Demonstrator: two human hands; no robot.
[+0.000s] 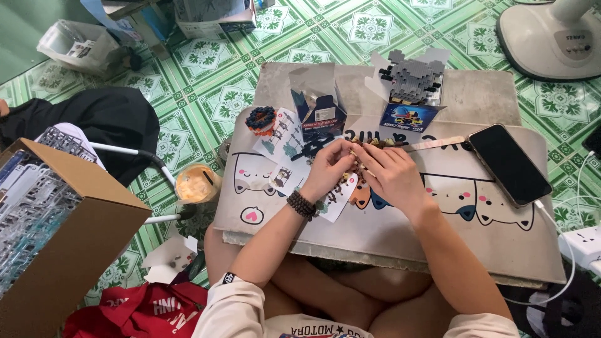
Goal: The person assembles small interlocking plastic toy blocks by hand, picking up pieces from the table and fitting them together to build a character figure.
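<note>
Person sits cross-legged on a green patterned tile floor (206, 81), a low board table (482, 94) over the lap, covered in front by a pale mat with cartoon cat faces (400, 231).

Left hand (327, 168), beaded bracelet (302, 204) at the wrist, and right hand (389, 174) meet at the middle of the mat. Fingers of both are curled in around a small cluster of tiny building bricks (362, 145), dark and tan, pinched between the fingertips. How much each hand actually grips is unclear; the piece is mostly hidden by the fingers.

Around the hands:
- Printed instruction sheets (285, 150) lie under and left of the left hand, one partly covered by the wrist.
- A small round brick piece, blue and orange (261, 119), sits on the sheets' far left corner.
- An opened blue carton (318, 112) stands just beyond the left hand.
- A second opened carton holding a grey brick model (412, 84) stands beyond the right hand.
- A flat wooden stick (435, 144) lies just past the right hand, its end touching a dark phone (508, 164), face up.

Off the table: iced drink in a lidded cup (195, 183) to the left, a cardboard box of clear plastic frames (44, 219), a red bag (144, 310), a white fan base (554, 37) at far right, a power strip with white cable (582, 244).
</note>
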